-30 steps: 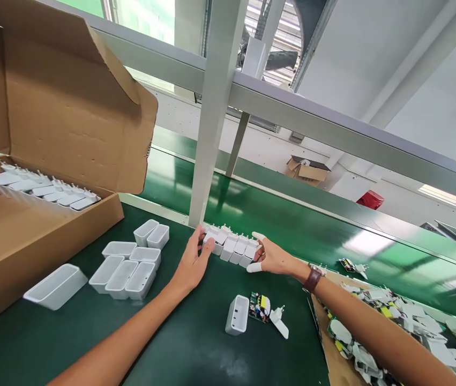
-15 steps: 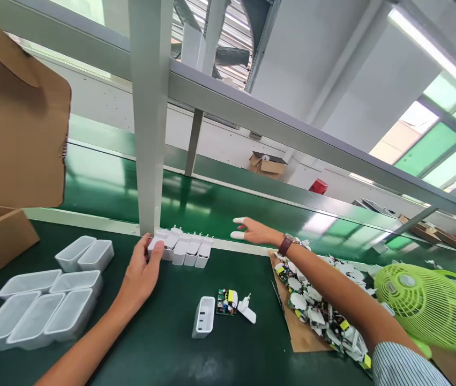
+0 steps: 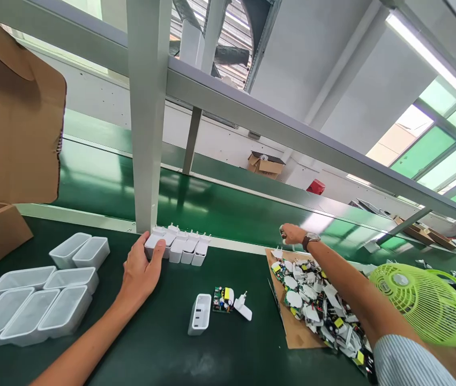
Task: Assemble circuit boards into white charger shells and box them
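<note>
My left hand (image 3: 143,265) is closed around the leftmost white plug charger (image 3: 156,244) of a row at the table's back edge, thumb on its front and fingers at its left side. My right hand (image 3: 293,234) is above the belt's near edge, just beyond a heap of circuit boards and white plug parts (image 3: 312,295). Its fingers are curled; what they hold, if anything, is hidden. In front of me an open white charger case (image 3: 200,315) stands beside a small circuit board (image 3: 223,300) and a white plug piece (image 3: 243,307).
Several open white cases (image 3: 30,311) are grouped at the left, near a cardboard box (image 3: 2,236). A green fan (image 3: 424,303) stands at the right. A grey post (image 3: 145,118) rises behind my left hand, and a green conveyor belt (image 3: 228,206) runs along the back.
My right hand has moved right, from over the belt edge near the row to behind the heap, and its spread fingers have curled. My left hand stays at the row's left end.
</note>
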`<state>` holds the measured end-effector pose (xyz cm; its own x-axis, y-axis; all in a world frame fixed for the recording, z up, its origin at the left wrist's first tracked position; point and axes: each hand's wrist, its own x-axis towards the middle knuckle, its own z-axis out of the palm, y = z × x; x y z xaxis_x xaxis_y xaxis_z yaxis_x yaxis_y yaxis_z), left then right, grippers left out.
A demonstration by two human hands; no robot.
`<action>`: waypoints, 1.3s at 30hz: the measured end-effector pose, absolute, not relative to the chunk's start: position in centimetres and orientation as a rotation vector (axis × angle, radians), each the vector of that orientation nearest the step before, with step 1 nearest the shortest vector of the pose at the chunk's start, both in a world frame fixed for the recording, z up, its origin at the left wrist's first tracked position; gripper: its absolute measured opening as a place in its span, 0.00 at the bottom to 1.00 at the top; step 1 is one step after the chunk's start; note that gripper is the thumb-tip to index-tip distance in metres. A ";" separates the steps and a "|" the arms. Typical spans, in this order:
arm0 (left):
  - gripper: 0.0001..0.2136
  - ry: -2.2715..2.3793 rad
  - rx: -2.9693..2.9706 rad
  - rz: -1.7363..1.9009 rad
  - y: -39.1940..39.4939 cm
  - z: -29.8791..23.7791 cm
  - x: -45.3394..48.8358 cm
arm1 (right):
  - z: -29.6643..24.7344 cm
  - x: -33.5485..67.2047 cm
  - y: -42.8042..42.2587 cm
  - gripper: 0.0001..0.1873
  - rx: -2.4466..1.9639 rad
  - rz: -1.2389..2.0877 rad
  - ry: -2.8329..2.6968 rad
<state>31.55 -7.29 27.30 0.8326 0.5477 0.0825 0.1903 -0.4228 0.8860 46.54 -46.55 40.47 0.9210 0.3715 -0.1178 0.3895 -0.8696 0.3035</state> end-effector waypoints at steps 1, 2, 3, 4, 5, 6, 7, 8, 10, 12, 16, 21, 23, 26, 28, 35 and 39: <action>0.38 0.545 2.001 0.444 -7.3 27.3 31.6 | 40.7 46.5 -46.6 0.16 2.726 -0.099 0.582; 0.38 0.538 2.000 0.444 -7.3 27.2 31.6 | 40.9 46.4 -46.4 0.14 2.691 -0.109 0.614; 0.38 0.524 1.997 0.448 -7.3 27.0 31.7 | 41.0 46.0 -46.1 0.12 2.658 -0.107 0.659; 0.39 0.508 1.991 0.457 -7.3 26.8 31.8 | 41.1 45.3 -45.6 0.10 2.630 -0.093 0.719; 0.39 0.492 1.988 0.482 -7.2 26.7 31.9 | 40.9 44.3 -45.0 0.10 2.604 -0.078 0.790; 0.39 0.474 1.994 0.534 -7.1 26.6 31.9 | 40.6 43.0 -44.2 0.10 2.578 -0.072 0.871; 0.38 0.442 2.015 0.617 -7.1 26.5 31.7 | 40.1 41.5 -43.5 0.11 2.551 -0.077 0.959; 0.36 0.389 2.047 0.731 -7.0 26.5 31.5 | 39.4 39.7 -42.8 0.11 2.525 -0.089 1.042; 0.33 0.189 2.112 0.968 -7.2 26.8 30.5 | 38.0 36.1 -42.0 0.12 2.482 -0.128 1.179; 0.29 -0.103 2.143 1.031 -7.8 27.3 28.9 | 36.7 32.9 -41.9 0.10 2.451 -0.154 1.264; 0.33 -0.593 2.151 0.508 -10.4 28.2 25.8 | 34.5 28.8 -42.3 0.11 2.631 0.005 1.372; 0.57 -0.732 2.143 -0.043 -12.5 28.5 24.1 | 30.4 27.2 -40.2 0.26 3.095 0.072 1.427; 0.52 -0.682 2.175 -0.124 -12.3 28.5 24.1 | 28.7 27.4 -39.0 0.27 3.213 0.094 1.353; 0.35 -0.566 2.230 -0.139 -11.7 28.4 24.3 | 27.1 27.7 -38.1 0.28 3.316 0.162 1.293; 0.26 -0.542 2.234 -0.096 -11.7 28.2 24.5 | 26.8 27.6 -38.1 0.29 3.463 0.277 1.297; 0.36 -0.653 2.278 0.096 -12.2 27.5 24.7 | 27.8 25.6 -39.8 0.31 3.886 0.479 1.578; 0.32 -0.759 2.225 0.393 -12.6 28.4 24.5 | 27.6 24.8 -39.8 0.35 4.053 0.292 1.484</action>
<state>24.53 -12.57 28.42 0.7780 -0.4001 0.4845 -0.6266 -0.5512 0.5510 24.79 -39.82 27.58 0.8317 0.3801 0.4047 0.5050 -0.2149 -0.8359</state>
